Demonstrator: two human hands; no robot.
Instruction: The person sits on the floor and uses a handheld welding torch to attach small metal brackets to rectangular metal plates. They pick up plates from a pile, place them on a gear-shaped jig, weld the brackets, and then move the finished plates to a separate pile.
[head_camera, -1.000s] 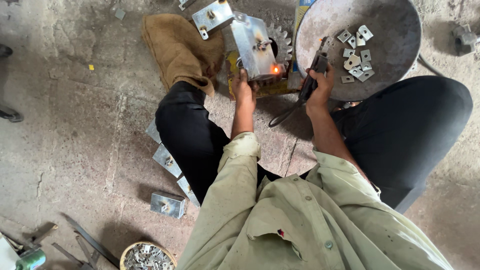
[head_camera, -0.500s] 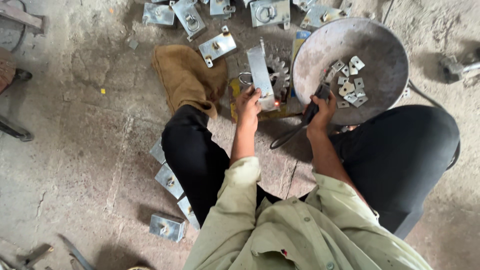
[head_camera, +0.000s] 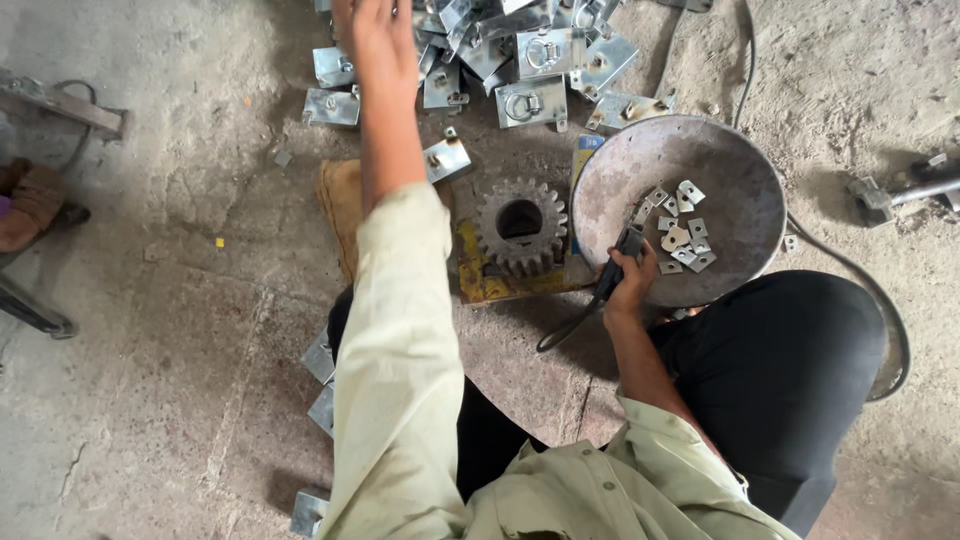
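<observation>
while reaching: left hand (head_camera: 368, 28) far over the plates (head_camera: 530, 60), fingers loose, holding nothing
right hand (head_camera: 632, 282): wrapped round the tool handle (head_camera: 618, 258) beside the bowl (head_camera: 735, 175)
tip: grab one plate cleanly, clear of the gear (head_camera: 520, 225)

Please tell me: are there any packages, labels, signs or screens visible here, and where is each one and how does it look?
No screens or signs show.
Flat yellow piece: under the steel gear, worn yellow with dark scuffs; it may be printed card or plate, I cannot tell.
Its blue-and-yellow edge: a narrow strip beside the round metal pan.
</observation>
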